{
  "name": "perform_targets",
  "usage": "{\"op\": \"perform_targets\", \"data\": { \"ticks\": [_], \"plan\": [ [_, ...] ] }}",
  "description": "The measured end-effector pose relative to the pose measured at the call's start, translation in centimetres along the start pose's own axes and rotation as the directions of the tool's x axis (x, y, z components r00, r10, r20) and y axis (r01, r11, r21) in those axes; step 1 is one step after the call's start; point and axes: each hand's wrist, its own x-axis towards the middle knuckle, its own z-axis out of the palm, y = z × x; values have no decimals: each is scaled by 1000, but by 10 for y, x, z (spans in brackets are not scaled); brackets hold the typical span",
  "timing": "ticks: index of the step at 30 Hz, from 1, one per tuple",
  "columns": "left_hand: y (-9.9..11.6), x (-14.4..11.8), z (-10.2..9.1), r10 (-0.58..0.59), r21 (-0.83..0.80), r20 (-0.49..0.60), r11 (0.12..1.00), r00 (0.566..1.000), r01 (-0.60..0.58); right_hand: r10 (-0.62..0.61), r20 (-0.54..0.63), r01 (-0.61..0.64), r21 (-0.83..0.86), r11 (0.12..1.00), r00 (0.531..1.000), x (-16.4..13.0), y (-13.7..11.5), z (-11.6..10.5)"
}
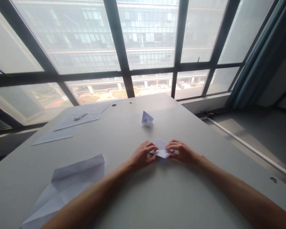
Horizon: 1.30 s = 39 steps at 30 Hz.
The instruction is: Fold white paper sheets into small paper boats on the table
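A small folded sheet of white paper [162, 153] lies between my two hands on the white table. My left hand [144, 155] pinches its left corner between thumb and fingers. On the opposite side, my right hand [181, 151] grips the right corner the same way. The paper has layered flaps, with one point facing away from me and a folded band across its middle. Just beyond my hands stands a folded paper shape [147, 118] with a pointed top, touched by neither hand.
A large creased paper sheet [78, 178] lies by my left forearm. Farther left, flat sheets [85, 118] carry a small pale object [80, 116], its kind unclear. Tall windows border the far side of the table [193, 197]. A blue curtain [259, 60] hangs at the right.
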Motion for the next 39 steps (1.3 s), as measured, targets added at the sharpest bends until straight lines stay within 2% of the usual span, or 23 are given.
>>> {"op": "perform_targets", "data": {
  "ticks": [4,8,11,14,18,20,26,34,39],
  "plan": [
    [-5,1,4,-27,-105,-52,994,998,21,90,-68,-90,8,996,994,-2,3,5],
    [-8,0,7,-84,-175,-98,982,992,66,237,-155,-236,26,971,959,-1,1,12],
    [-11,-1,10,-114,-225,-144,971,983,79,279,-207,-264,94,960,938,1,1,15],
    [-14,-1,13,-97,-213,-150,975,984,63,248,-241,-244,49,969,938,1,3,15],
    [-15,-1,14,-53,-129,-128,991,990,36,192,-185,-220,-143,965,964,0,6,13],
    [-15,0,13,-38,-75,-135,997,990,28,193,-162,-222,-187,957,968,0,6,13],
    [-13,2,12,-26,-20,-101,1000,995,24,165,-118,-185,-191,964,979,0,2,12],
    [-14,0,13,-56,24,-136,998,989,60,136,-119,-160,-220,962,983,1,1,11],
    [-12,0,12,-19,161,-49,987,999,27,95,-87,-113,-233,966,992,1,0,11]
  ]
}}
